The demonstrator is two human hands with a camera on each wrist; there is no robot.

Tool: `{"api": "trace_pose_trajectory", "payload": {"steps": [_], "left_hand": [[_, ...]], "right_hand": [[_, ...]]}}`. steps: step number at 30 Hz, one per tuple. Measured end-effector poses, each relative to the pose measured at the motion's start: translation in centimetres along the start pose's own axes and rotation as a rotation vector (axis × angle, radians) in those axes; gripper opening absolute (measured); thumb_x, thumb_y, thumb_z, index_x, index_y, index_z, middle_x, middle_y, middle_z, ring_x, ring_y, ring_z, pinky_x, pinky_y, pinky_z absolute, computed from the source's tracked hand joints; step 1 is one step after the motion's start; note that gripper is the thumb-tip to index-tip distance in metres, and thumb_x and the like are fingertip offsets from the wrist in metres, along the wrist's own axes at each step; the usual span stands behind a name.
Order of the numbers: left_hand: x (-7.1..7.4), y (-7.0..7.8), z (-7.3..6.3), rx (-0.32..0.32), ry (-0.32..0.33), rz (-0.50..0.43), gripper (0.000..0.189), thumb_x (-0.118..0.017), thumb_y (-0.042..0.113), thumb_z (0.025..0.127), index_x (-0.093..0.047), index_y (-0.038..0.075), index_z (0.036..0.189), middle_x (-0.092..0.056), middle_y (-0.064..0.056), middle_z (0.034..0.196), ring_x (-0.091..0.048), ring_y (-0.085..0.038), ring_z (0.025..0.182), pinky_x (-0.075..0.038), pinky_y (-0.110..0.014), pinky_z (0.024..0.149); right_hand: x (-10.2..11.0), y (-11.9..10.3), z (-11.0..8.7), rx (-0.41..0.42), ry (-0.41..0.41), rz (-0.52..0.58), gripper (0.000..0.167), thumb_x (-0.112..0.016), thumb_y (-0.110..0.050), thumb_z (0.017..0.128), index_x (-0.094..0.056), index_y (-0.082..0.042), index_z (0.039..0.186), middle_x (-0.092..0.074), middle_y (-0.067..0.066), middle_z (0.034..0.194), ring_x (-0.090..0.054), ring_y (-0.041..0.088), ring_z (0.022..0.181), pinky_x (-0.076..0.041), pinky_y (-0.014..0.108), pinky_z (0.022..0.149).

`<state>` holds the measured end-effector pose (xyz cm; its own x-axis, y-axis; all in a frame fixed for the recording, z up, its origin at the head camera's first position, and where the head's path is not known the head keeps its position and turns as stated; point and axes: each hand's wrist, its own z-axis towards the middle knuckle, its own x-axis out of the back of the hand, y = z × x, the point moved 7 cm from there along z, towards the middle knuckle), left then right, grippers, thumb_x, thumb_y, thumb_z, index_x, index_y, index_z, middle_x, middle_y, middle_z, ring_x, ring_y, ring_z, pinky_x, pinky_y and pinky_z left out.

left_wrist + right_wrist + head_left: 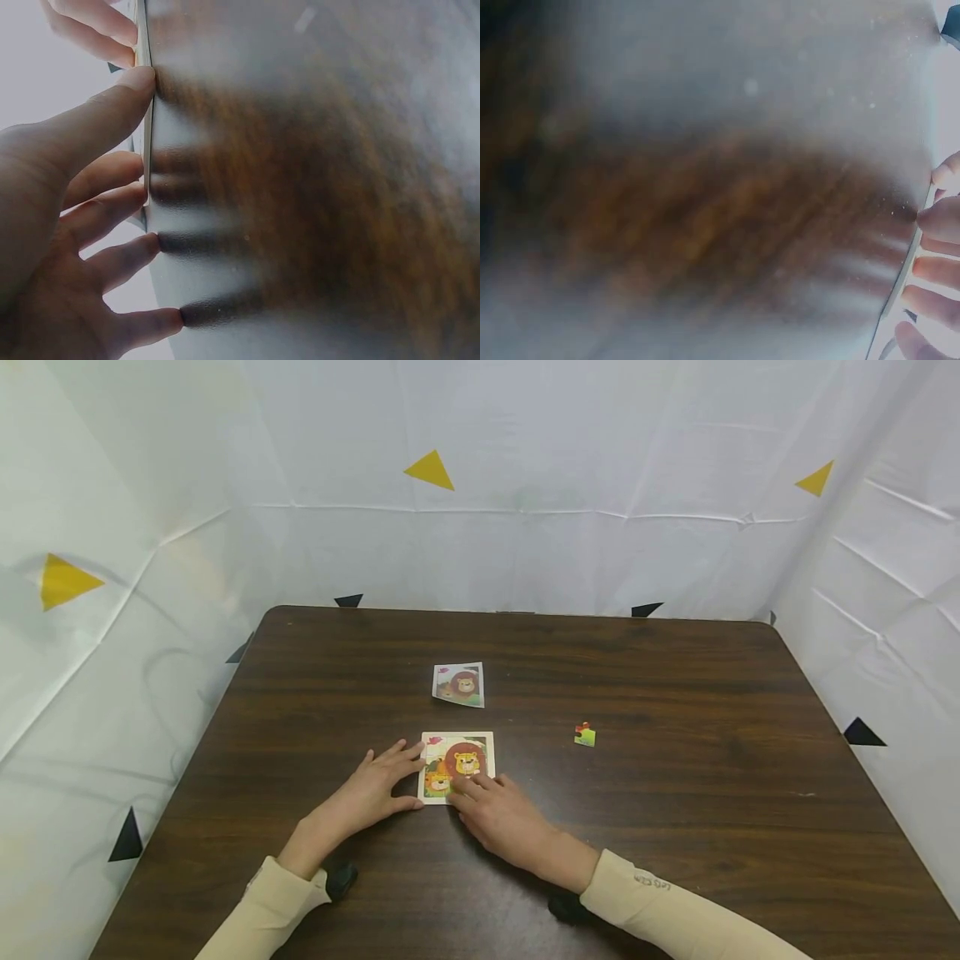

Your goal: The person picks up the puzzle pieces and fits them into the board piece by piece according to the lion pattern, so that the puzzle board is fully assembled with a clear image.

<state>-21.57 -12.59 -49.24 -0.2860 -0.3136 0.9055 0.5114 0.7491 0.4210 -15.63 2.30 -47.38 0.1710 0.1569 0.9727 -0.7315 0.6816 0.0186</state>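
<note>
A square lion jigsaw puzzle (465,760) in a pale frame lies flat on the table in the head view. My left hand (378,783) is spread along its left edge, with thumb and fingertips touching the frame. The left wrist view shows that thumb (105,112) against the board's thin edge. Over the puzzle's lower right corner, my right hand (502,820) presses its fingertips down and hides that part. In the right wrist view, the right fingers (934,271) meet the board edge. A loose green and red jigsaw piece (585,735) lies apart to the right.
A small picture card (459,685) with the same lion scene lies behind the puzzle, one corner slightly lifted. The dark wood-grain table (675,810) has rounded far corners. White sheets (525,560) with yellow and black triangles stand behind and at both sides.
</note>
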Motion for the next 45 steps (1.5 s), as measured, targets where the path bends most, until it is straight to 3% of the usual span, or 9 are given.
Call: {"api": "trace_pose_trajectory", "payload": {"steps": [6, 9, 22, 32, 39, 45], "left_hand": [[0.0, 0.0, 0.0, 0.001, 0.001, -0.001, 0.064, -0.075, 0.037, 0.083, -0.055, 0.008, 0.137, -0.036, -0.009, 0.153, -0.026, -0.033, 0.143, -0.019, -0.070, 0.104], [-0.1, 0.0, 0.0, 0.002, -0.001, 0.003, 0.064, -0.075, 0.037, 0.083, -0.055, 0.008, 0.137, -0.036, -0.009, 0.152, -0.025, -0.033, 0.143, -0.019, -0.071, 0.104], [0.0, 0.0, 0.0, 0.007, -0.004, 0.000, 0.064, -0.075, 0.036, 0.083, -0.055, 0.009, 0.137, -0.037, -0.009, 0.152, -0.025, -0.033, 0.143, -0.019, -0.071, 0.104], [0.0, 0.2, 0.0, -0.006, 0.011, -0.004, 0.063, -0.075, 0.036, 0.083, -0.056, 0.007, 0.136, -0.037, -0.010, 0.152, -0.027, -0.034, 0.142, -0.020, -0.071, 0.104], [0.0, 0.3, 0.2, -0.017, 0.012, 0.000, 0.063, -0.075, 0.036, 0.083, -0.056, 0.007, 0.136, -0.037, -0.009, 0.152, -0.027, -0.034, 0.142, -0.020, -0.071, 0.103], [-0.1, 0.1, 0.1, -0.007, 0.004, 0.007, 0.064, -0.075, 0.037, 0.083, -0.055, 0.008, 0.137, -0.036, -0.010, 0.152, -0.026, -0.034, 0.142, -0.019, -0.071, 0.104]], "right_hand": [[0.3, -0.8, 0.0, 0.061, -0.019, -0.163, 0.031, -0.065, -0.025, 0.093, -0.066, -0.016, 0.122, -0.061, 0.000, 0.126, -0.062, 0.016, 0.107, -0.049, 0.032, 0.072], [0.3, -0.9, 0.0, 0.075, -0.030, -0.186, 0.031, -0.063, -0.026, 0.094, -0.065, -0.016, 0.123, -0.061, 0.000, 0.126, -0.061, 0.015, 0.107, -0.049, 0.032, 0.071], [0.4, 0.2, 0.5, 0.022, -0.039, 0.037, 0.025, -0.062, -0.023, 0.094, -0.066, -0.017, 0.118, -0.061, 0.000, 0.123, -0.057, 0.018, 0.108, -0.051, 0.036, 0.073], [0.5, 0.9, 0.0, 0.019, -0.023, 0.105, 0.027, -0.062, -0.021, 0.095, -0.064, -0.017, 0.121, -0.059, 0.001, 0.126, -0.055, 0.021, 0.115, -0.049, 0.040, 0.078], [1.6, 2.5, -0.9, -0.017, 0.042, 0.144, 0.035, -0.067, -0.017, 0.090, -0.062, -0.014, 0.125, -0.061, 0.001, 0.125, -0.056, 0.022, 0.111, -0.048, 0.040, 0.078], [2.5, 5.0, -2.0, -0.102, 0.130, 0.207, 0.038, -0.067, -0.014, 0.090, -0.061, -0.011, 0.128, -0.061, 0.004, 0.125, -0.057, 0.022, 0.110, -0.049, 0.041, 0.080]]}}
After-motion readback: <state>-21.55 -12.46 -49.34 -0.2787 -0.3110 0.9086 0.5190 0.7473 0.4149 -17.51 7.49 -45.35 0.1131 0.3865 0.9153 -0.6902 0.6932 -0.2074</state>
